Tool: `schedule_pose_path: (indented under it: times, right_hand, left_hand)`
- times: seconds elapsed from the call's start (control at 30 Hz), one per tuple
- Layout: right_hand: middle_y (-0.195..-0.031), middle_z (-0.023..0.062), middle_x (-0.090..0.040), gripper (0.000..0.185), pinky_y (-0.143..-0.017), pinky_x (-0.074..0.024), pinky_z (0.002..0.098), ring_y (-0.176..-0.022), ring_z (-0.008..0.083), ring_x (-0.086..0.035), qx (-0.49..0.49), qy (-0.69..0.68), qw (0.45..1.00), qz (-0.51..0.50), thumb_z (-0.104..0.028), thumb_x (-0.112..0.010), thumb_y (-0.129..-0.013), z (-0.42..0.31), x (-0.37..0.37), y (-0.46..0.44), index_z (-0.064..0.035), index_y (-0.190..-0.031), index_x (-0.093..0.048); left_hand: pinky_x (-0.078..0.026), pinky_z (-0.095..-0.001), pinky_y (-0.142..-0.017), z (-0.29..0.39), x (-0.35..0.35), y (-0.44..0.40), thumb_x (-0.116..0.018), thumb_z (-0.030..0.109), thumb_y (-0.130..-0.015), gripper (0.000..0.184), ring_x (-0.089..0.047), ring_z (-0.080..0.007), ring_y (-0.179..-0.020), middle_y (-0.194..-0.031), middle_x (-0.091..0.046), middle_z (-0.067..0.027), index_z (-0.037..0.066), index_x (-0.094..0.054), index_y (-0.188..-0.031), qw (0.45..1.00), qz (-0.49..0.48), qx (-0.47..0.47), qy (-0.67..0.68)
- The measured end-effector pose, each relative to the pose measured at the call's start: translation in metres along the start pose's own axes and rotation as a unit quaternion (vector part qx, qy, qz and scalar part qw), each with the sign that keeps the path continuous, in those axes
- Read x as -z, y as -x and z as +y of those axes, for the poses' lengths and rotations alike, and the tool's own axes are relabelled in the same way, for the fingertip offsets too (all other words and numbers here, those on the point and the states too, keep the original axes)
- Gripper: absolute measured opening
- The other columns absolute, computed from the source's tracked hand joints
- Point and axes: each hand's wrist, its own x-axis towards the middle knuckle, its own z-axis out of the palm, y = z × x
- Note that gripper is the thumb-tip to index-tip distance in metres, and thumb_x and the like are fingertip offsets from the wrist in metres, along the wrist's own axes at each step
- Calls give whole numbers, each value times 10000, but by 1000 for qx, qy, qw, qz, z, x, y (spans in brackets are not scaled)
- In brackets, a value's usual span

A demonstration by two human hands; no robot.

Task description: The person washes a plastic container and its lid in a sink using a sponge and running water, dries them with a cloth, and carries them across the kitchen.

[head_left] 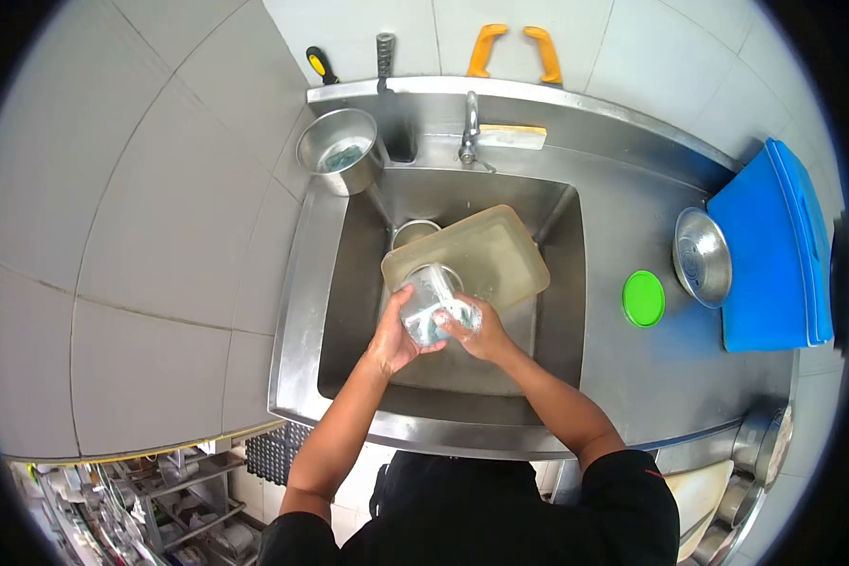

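Over the sink (pixel 556 349), my left hand (pixel 394 332) is wrapped round the left side of a clear plastic container (pixel 428 294). My right hand (pixel 481 330) grips the container's right side, and white suds cover its fingers. A greenish patch shows through the container near my right fingers; whether it is a scrubbing pad I cannot tell. Just beyond my hands, a large translucent plastic tub (pixel 495 250) lies tilted in the sink, holding cloudy liquid. A round metal vessel (pixel 415 231) is partly hidden behind that tub.
A steel pot (pixel 353 177) stands at the sink's back left corner, beside a dark holder (pixel 401 141). The tap (pixel 470 141) rises at the back. On the right counter are a green lid (pixel 643 299), a metal bowl (pixel 703 257) and a blue cooler box (pixel 764 255).
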Motion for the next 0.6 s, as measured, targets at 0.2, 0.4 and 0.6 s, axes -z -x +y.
schedule_pose_path:
  times: [0.2,0.4,0.6]
  right_hand:
    - [-1063,116,-630,443,-881,-494,399,-974,247,-613,-275,-545,792,11,-404,-442,-950,-28,12,-13,-12,-1127,-550]
    - [-1064,84,-624,254,-889,-455,364,-1002,205,-590,-165,-378,889,-197,-92,-542,-880,17,7,10,12,-1106,-587]
    - [-955,200,-602,160,-821,-448,462,-876,377,-575,221,438,868,-75,-66,-564,-692,13,17,13,0,-816,-640]
  left_hand:
    - [-343,-337,-990,-15,3,8,-703,199,-726,806,-418,-230,-1174,-1264,-412,-104,146,-247,-1388,910,14,-207,-358]
    - [-404,-406,-957,-26,26,3,-577,426,-778,608,-517,-241,-1116,-1192,-544,-84,117,-453,-1287,990,22,-118,-75]
    - [-445,-428,-924,-26,-12,3,-541,430,-825,579,-553,-257,-1092,-1213,-555,-86,86,-461,-1284,976,14,-114,-185]
